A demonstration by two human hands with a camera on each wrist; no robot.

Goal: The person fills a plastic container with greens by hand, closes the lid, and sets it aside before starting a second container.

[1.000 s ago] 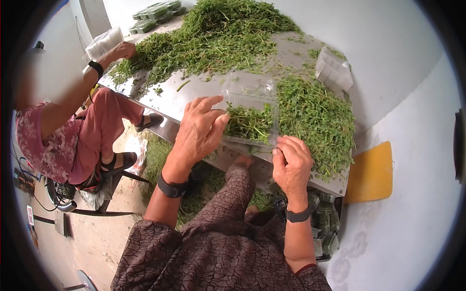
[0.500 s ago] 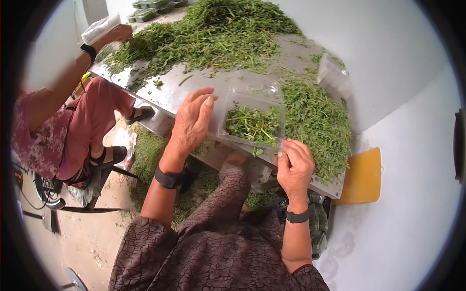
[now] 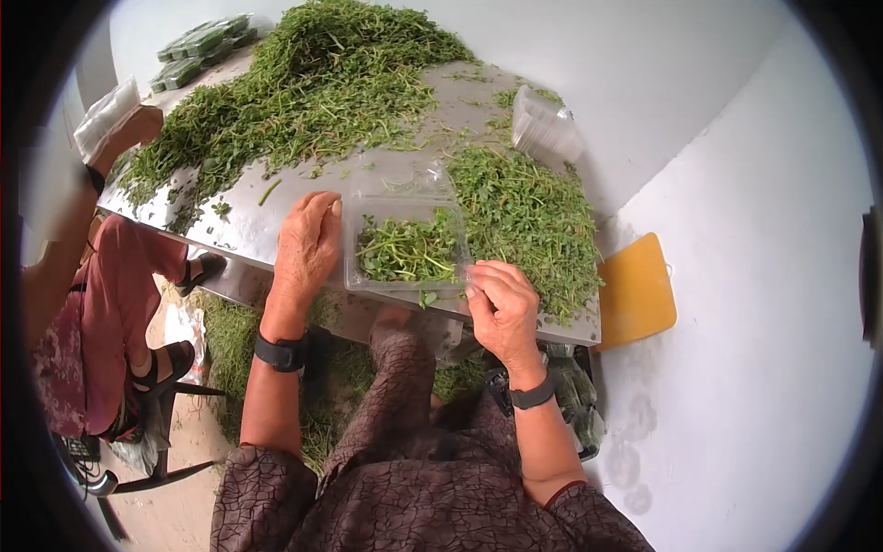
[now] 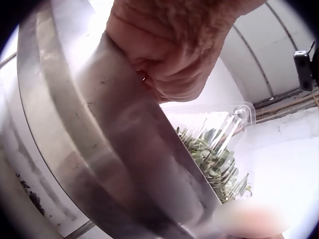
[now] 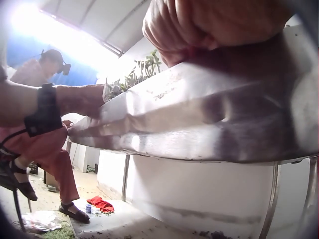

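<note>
A clear plastic clamshell box lies at the table's front edge, its lid folded back. Leafy green stems fill part of its base, and one sprig hangs over the front. My right hand pinches the box's front right corner between thumb and fingers. Beside the left wall is my left hand, its loosely bent fingers near the rim with nothing held. The left wrist view shows that hand over the metal edge, with the box beyond it.
Loose greens lie right of the box, and a large heap spreads behind. Nested clear boxes stand back right; filled ones are stacked far left. Another person's hand reaches to the heap. A yellow board leans by the wall.
My left hand has come off the stems and drawn left beside the box. My right hand stays at the front right corner. The head view has shifted, moving the scene left.
</note>
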